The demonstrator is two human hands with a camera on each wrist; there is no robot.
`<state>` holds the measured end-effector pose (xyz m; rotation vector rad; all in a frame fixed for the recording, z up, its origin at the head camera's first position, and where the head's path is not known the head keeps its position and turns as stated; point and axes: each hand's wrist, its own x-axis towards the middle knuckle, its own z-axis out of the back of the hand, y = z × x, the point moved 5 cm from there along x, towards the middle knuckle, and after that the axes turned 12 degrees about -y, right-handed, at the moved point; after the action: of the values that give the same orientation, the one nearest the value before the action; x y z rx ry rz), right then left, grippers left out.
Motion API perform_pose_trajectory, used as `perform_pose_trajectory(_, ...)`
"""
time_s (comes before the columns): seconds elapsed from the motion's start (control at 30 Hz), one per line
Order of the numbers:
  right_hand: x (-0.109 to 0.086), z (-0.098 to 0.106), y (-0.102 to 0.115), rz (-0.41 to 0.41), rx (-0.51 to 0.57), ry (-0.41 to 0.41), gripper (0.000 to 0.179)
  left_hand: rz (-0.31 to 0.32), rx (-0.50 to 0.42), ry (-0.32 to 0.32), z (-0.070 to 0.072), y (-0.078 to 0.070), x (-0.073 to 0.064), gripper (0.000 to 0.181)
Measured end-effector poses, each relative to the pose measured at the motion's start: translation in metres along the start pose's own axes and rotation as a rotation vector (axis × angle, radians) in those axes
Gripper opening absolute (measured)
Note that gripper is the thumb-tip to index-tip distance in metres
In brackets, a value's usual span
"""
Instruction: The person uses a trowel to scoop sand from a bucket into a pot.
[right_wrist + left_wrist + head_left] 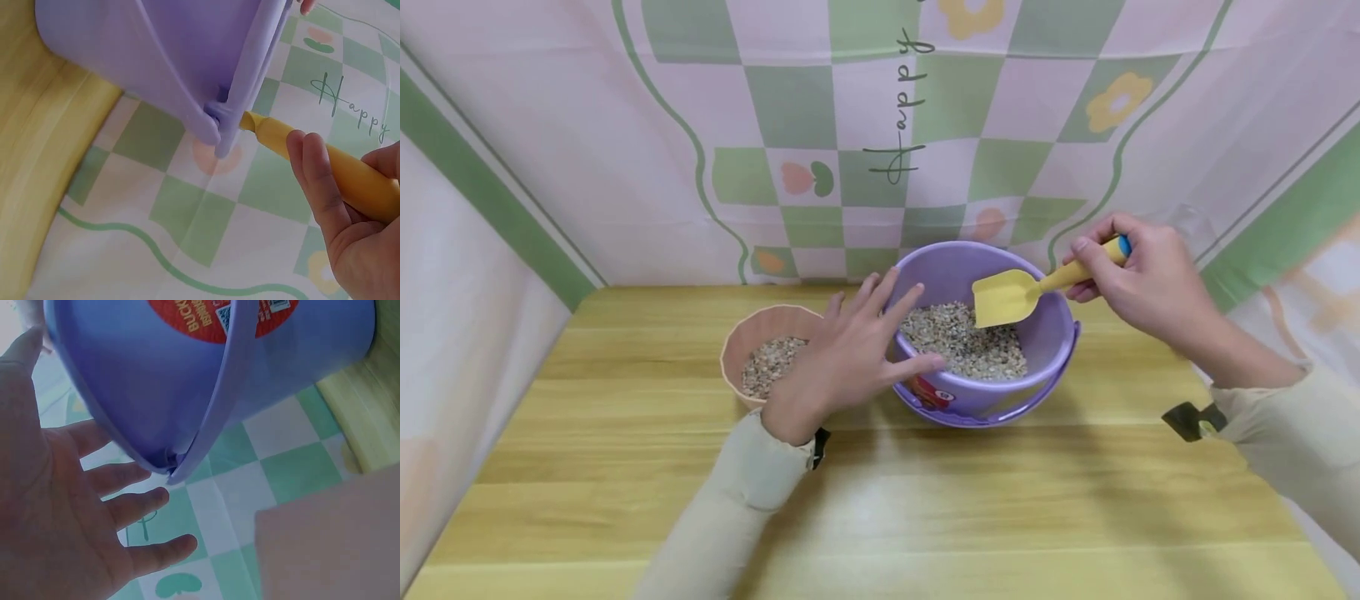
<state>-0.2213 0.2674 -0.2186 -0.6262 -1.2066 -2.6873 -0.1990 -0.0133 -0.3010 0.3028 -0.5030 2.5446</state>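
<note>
Pink and fluted, the bowl (775, 322) stands leftmost on the wooden table (865, 517), partly filled with gravel (771, 362). Its right side is hidden by the left hand (853, 350), which comes out of a beige sleeve (711, 517) with fingers straight and spread wide, holding nothing. Those fingers reach to the near left rim of the purple bucket (977, 402); whether they touch it I cannot tell. The bucket stands upright just right of the bowl, more gravel (955, 337) in its bottom, a red label (931, 393) on its front and its handle hanging down. Behind it hangs a green-and-white checked cloth (793, 104). Within the bucket's mouth, above the gravel, is the blade of a yellow scoop (1006, 298). Farthest right, the right hand (1153, 279) grips the scoop's blue-ended handle between thumb and curled fingers.
</note>
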Motion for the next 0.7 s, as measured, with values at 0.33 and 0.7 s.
perform_pose_trajectory(0.33,0.003,0.002,0.004,0.053,-0.183,0.018,0.026,-0.013,0.028,0.004,-0.009,-0.002,0.003,0.102)
perform_pose_trajectory(0.7,0.004,-0.007,0.02,0.098,-0.304,0.116,0.027,-0.017,0.04,-0.033,-0.013,-0.002,0.0,0.114)
